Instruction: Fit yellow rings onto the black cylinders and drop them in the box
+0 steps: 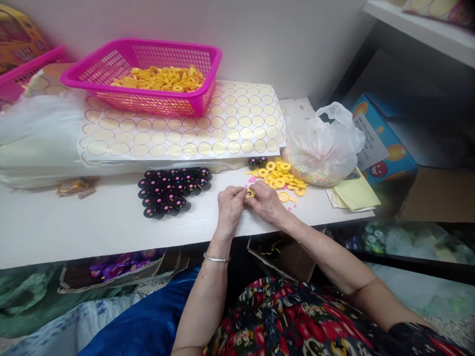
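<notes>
My left hand (230,205) and my right hand (265,201) meet over the white table's front part, both with fingers pinched on a small yellow piece (250,193) that has a dark centre. Just right of my right hand lies a heap of yellow ring pieces with short handles (280,175), with small pink beads (289,208) scattered about it. Black round pieces with pink dots (168,190) stand in packed rows left of my left hand. Two more black pieces (257,162) sit behind my hands.
A pink basket (141,96) of yellow pieces stands on sticker sheets (237,121) at the back. On the right are a tied plastic bag (324,143), yellow paper (358,190) and a blue box (393,143). Below the table edge is a carton of purple items (122,264).
</notes>
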### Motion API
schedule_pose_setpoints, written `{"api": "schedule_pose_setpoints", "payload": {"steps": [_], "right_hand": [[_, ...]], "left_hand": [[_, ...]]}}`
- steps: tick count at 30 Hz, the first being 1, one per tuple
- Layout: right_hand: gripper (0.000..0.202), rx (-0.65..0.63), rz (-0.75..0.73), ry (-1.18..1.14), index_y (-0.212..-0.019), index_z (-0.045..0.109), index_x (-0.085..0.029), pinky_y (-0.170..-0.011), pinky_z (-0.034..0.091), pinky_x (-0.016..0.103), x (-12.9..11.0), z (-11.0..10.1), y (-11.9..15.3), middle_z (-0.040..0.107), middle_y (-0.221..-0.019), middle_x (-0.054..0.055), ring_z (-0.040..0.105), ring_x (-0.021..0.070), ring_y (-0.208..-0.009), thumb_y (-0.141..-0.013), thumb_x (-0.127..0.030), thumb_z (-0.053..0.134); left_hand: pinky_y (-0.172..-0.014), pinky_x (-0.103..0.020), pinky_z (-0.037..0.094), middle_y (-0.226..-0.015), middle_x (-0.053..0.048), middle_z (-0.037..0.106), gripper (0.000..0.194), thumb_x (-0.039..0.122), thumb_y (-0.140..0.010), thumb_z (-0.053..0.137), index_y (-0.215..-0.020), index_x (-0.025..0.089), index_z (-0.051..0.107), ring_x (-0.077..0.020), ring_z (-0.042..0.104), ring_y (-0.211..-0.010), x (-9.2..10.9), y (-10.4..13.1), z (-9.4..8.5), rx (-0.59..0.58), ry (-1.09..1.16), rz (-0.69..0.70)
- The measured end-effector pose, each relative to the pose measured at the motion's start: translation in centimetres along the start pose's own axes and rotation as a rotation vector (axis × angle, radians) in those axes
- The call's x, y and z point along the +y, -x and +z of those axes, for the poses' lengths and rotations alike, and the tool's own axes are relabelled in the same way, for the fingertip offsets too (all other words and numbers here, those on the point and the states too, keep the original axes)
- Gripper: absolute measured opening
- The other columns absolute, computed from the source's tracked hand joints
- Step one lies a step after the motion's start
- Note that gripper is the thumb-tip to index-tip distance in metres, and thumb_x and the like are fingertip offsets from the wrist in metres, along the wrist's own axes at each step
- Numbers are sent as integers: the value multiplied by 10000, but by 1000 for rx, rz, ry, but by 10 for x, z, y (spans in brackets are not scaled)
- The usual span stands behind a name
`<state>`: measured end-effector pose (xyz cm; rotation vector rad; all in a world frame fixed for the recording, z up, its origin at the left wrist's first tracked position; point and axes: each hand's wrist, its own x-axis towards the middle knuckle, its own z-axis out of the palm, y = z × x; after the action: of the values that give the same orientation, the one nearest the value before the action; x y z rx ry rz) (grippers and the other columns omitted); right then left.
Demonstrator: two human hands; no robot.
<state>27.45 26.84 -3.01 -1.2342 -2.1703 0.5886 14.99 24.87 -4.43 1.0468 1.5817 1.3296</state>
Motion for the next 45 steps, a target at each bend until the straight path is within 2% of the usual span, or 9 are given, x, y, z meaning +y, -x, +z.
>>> {"api": "schedule_pose_setpoints", "payload": {"steps": [7, 11, 14, 18, 28, 33, 36, 41, 45], "right_hand": [[63, 38, 116, -244, -752, 601, -153, -609, 366, 244, 0, 4, -2, 512, -686, -4, 471, 130, -670, -721, -203, 623], [122, 63, 184, -393, -749, 613, -154, -579, 384, 237, 1, 6, 0, 526, -683, -8, 479, 115, -633, -670, -234, 662], [264, -11, 344, -693, -796, 597, -148, -491, 397, 216, 1, 4, 1, 523, -623, -24, 473, 94, -529, -623, -318, 701], [383, -51, 593, -1011, -792, 567, -132, -403, 436, 205, -3, 5, 0, 533, -545, -17, 496, 87, -421, -717, -508, 582], [268, -21, 795, -1071, -709, 529, -139, -319, 417, 180, -13, 15, -8, 544, -462, -9, 497, 96, -341, -728, -403, 564], [213, -15, 777, -940, -708, 520, -141, -284, 386, 178, -10, 16, -12, 512, -417, -23, 503, 118, -324, -745, -351, 532], [267, -33, 724, -981, -746, 547, -131, -298, 393, 177, -7, 17, -8, 526, -441, -18, 499, 107, -334, -754, -397, 538], [400, -112, 519, -1030, -970, 578, -123, -426, 476, 207, -2, 11, 4, 577, -609, -4, 552, 98, -470, -746, -454, 566], [421, -164, 386, -966, -1088, 551, -156, -453, 454, 204, 2, 8, 7, 558, -692, -17, 520, 74, -493, -729, -371, 592]], "left_hand": [[-646, -245, 426, -726, -31, 622, 175, 313, -663, 650, -710, 158, 715, -143, 564, -721, 6, 0, 2, -34, 33, -30], [-657, -249, 444, -750, -35, 624, 192, 315, -646, 675, -727, 143, 708, -143, 575, -725, 5, 5, 5, 17, 137, -39], [-638, -239, 442, -734, -29, 616, 174, 288, -630, 691, -711, 134, 703, -132, 571, -706, 3, 7, 8, 50, 185, -51], [-602, -235, 433, -705, -35, 621, 233, 312, -614, 711, -740, 117, 700, -120, 561, -656, 0, 9, 10, 77, 218, -81], [-502, -223, 402, -624, -17, 599, 277, 377, -615, 704, -693, 114, 670, -101, 525, -551, -2, 14, 22, 224, 269, -177], [-462, -222, 372, -551, 12, 565, 274, 381, -617, 709, -667, 118, 655, -80, 469, -472, -7, 10, 22, 220, 289, -183], [-466, -221, 372, -548, 12, 560, 288, 399, -626, 699, -671, 119, 653, -84, 476, -483, -5, 12, 21, 216, 273, -165], [-499, -220, 383, -591, 3, 574, 293, 417, -665, 666, -699, 126, 656, -88, 504, -529, -5, 17, 22, 216, 230, -91], [-468, -213, 348, -571, 9, 557, 267, 376, -687, 646, -720, 111, 631, -64, 455, -465, -6, 14, 14, 120, 409, -117]]}}
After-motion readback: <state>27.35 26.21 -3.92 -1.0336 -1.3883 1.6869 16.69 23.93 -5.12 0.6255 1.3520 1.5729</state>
